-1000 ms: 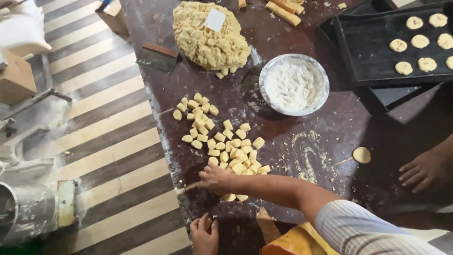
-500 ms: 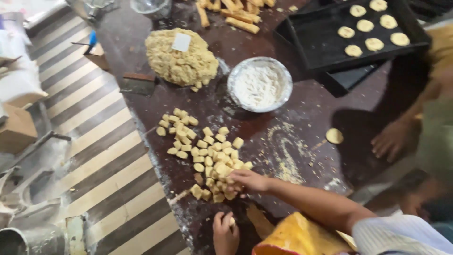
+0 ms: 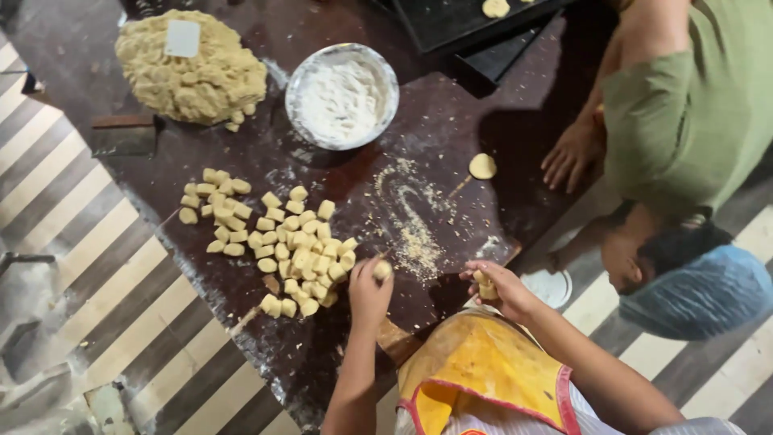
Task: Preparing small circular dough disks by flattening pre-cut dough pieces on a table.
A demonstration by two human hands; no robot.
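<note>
1. A bakery-style kitchen workroom: a dark worktable (image 3: 451,137) carries a large dough mound (image 3: 189,68), cut dough pieces (image 3: 282,242) and a flour bowl (image 3: 342,97).
2. Black baking trays (image 3: 459,24) sit beside it, over a striped floor (image 3: 64,242).

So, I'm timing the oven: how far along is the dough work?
Done: a pile of cut pieces on the table, one flat disc beside it and another on the tray. In hand: the left hand grips a piece, and the right hand grips a second piece. Left: the big dough mound is uncut and most pieces are unshaped.
</note>
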